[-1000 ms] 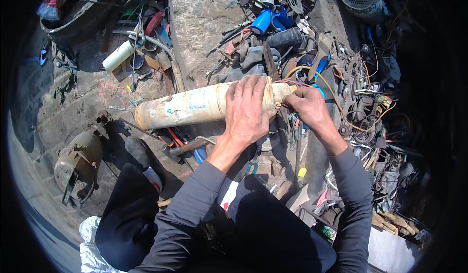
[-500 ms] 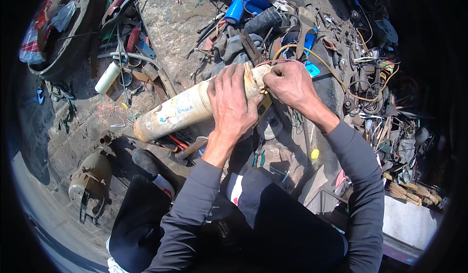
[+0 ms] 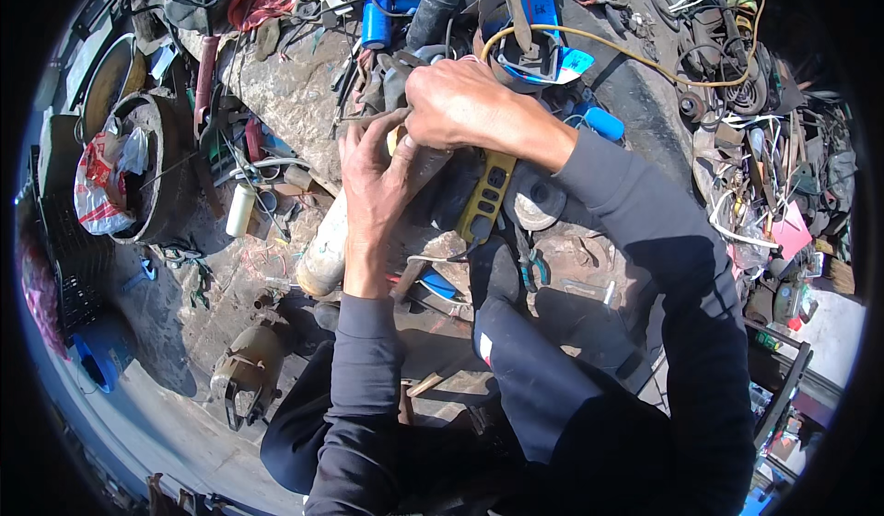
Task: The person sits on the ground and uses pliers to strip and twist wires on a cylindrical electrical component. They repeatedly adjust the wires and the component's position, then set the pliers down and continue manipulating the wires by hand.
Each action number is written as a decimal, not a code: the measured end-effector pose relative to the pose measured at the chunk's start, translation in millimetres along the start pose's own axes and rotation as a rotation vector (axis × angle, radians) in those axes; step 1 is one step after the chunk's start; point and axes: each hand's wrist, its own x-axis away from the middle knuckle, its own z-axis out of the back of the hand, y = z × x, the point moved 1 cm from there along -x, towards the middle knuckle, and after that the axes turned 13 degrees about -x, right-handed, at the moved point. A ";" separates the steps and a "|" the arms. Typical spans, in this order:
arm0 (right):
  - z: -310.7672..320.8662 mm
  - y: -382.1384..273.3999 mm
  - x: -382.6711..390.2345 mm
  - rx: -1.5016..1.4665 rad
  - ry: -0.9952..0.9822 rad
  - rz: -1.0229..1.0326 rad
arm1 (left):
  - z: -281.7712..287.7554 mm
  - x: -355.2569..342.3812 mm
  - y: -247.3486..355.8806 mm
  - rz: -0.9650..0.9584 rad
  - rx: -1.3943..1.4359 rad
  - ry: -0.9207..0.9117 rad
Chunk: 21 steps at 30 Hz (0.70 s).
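Observation:
A weathered cream cylinder (image 3: 322,254) lies slanted beneath my hands, its far end mostly covered by them. My left hand (image 3: 373,166) is curled over its upper part, thumb and fingers on the body. My right hand (image 3: 456,106) is closed at that far end, just right of my left fingertips; what it grips is hidden. A yellow power strip (image 3: 488,194) lies right of the cylinder, beside a round metal piece (image 3: 539,198). Teal-handled pliers (image 3: 532,267) lie below that piece.
Scrap, cables (image 3: 732,83) and blue cans (image 3: 376,21) crowd the back and right. A large rim-like ring (image 3: 157,166) with a plastic bag (image 3: 101,203) is at left. A rusty tank (image 3: 244,369) lies lower left; my legs (image 3: 534,369) are below my arms.
The cylinder has swung steeper, its far end moving up and left. Both hands moved with it, the right reaching further left across it. The view has shifted, showing more at left.

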 end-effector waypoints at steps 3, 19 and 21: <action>-0.7 5.4 -1.2 -0.053 0.057 0.058 | -2.9 -15.7 -9.3 0.039 0.127 -0.086; -41.3 37.1 80.3 -0.867 0.845 0.117 | -8.9 -17.8 -8.2 0.119 0.389 -0.194; -63.1 37.5 88.5 -0.972 0.862 0.115 | -8.9 -17.4 -7.5 0.117 0.395 -0.181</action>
